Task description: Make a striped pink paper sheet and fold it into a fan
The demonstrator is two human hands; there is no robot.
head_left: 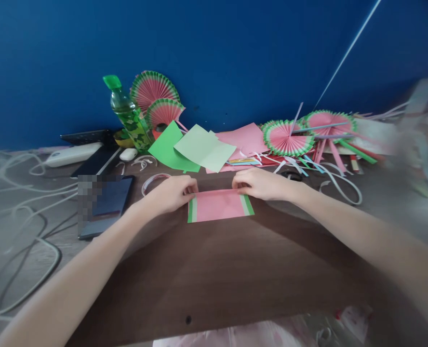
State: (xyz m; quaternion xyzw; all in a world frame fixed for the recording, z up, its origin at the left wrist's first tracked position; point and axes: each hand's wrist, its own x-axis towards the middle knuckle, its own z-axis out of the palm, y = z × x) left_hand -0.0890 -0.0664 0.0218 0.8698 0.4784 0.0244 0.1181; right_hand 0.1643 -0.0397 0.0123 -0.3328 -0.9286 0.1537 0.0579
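Note:
A pink sheet of paper (219, 205) with green and pale green bands at both ends lies in front of me on the dark wooden table (214, 270). At its far left corner my left hand (180, 192) pinches the edge between thumb and curled fingers. My right hand (255, 183) grips the far right corner in the same way. The fingers partly cover both far corners. Behind the hands lie loose pale green paper (203, 144), bright green paper (165, 147) and pink paper (246, 137).
Pleated pink-and-green paper fans (154, 89) lean on the blue wall beside a green-capped bottle (127, 113). More round fans (288, 137) and paper strips lie at the back right. A tablet-like device (109, 202) and tangled white cables (15, 212) occupy the left.

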